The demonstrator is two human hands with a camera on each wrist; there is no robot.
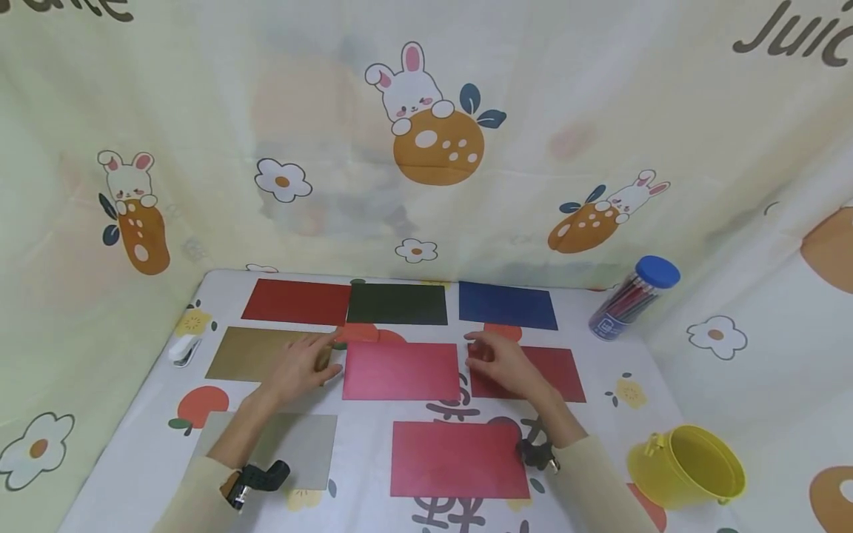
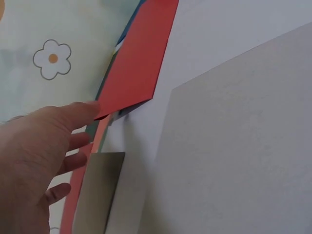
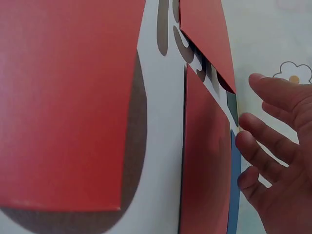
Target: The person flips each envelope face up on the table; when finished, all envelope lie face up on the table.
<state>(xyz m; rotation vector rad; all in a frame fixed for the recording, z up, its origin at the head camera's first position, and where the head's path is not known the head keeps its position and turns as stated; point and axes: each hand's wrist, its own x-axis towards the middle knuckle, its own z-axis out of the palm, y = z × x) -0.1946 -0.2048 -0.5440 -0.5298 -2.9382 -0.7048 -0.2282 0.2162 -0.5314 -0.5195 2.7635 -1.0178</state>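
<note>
A pink-red card (image 1: 400,371) lies mid-table between the two hands, its near edge looking slightly raised in the left wrist view. My left hand (image 1: 301,368) is over the gold-brown card (image 1: 243,354), fingers loosely spread. In the left wrist view its fingertip is at the corner of the pink-red card (image 2: 141,58); whether they touch, I cannot tell. My right hand (image 1: 504,363) hovers above a crimson card (image 1: 556,374), relaxed, with a small gap to the pink-red card's right edge. Nothing shows between the fingers of the right hand (image 3: 282,141).
Dark red (image 1: 296,302), dark green (image 1: 397,304) and blue cards (image 1: 508,306) line the back. In front lie a grey card (image 1: 303,444) and another red card (image 1: 456,460). A blue-lidded pencil jar (image 1: 626,300) and yellow bucket (image 1: 656,470) stand right; a white stapler-like item (image 1: 184,350) lies left.
</note>
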